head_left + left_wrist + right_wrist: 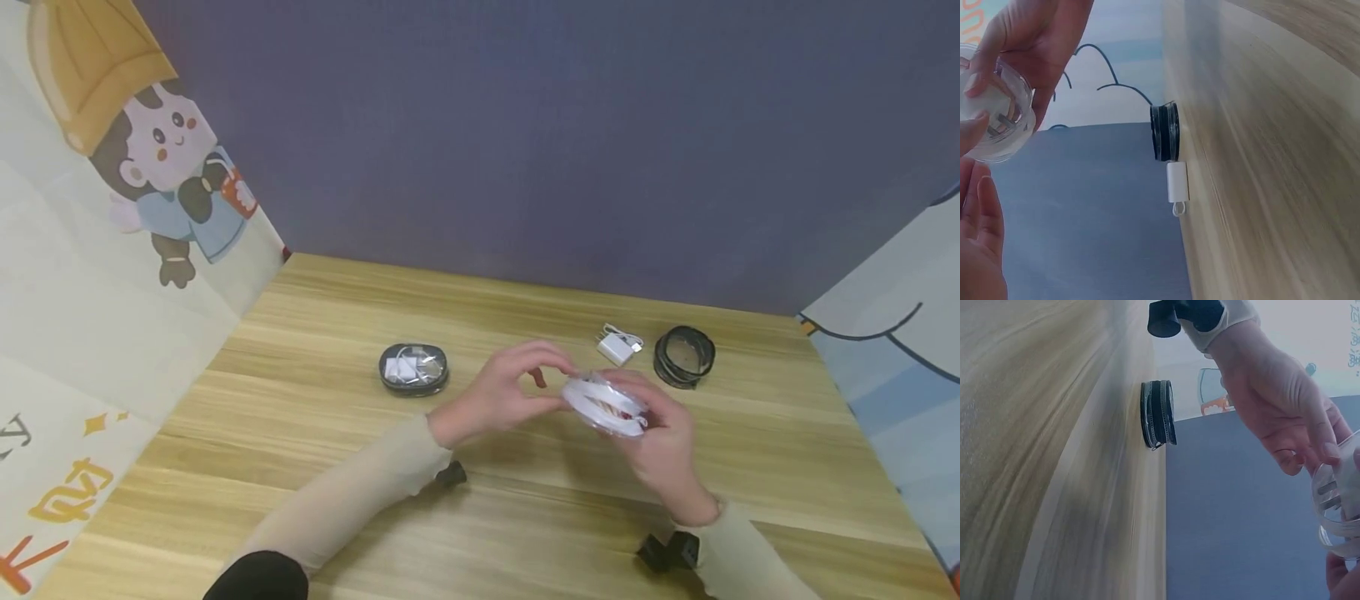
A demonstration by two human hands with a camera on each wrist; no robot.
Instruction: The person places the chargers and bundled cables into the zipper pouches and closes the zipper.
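A small clear round case with white rims [606, 404] is held above the table in the right hand [660, 429], its fingers and thumb curled round it. The left hand [506, 392] pinches the case's left edge between thumb and finger. A gap with something reddish shows between the white rims in the head view. Through the clear side of the case [1013, 134], a white plug with metal prongs [1000, 125] is visible in the left wrist view. The left hand [1279, 394] touches the case [1335, 506] in the right wrist view.
A black-rimmed clear case [414, 369] holding a white charger lies left of the hands. Behind the right hand are a white charger with cable [618, 344] and another black-rimmed round case [684, 357]. A dark blue panel [525, 150] stands along the table's back edge.
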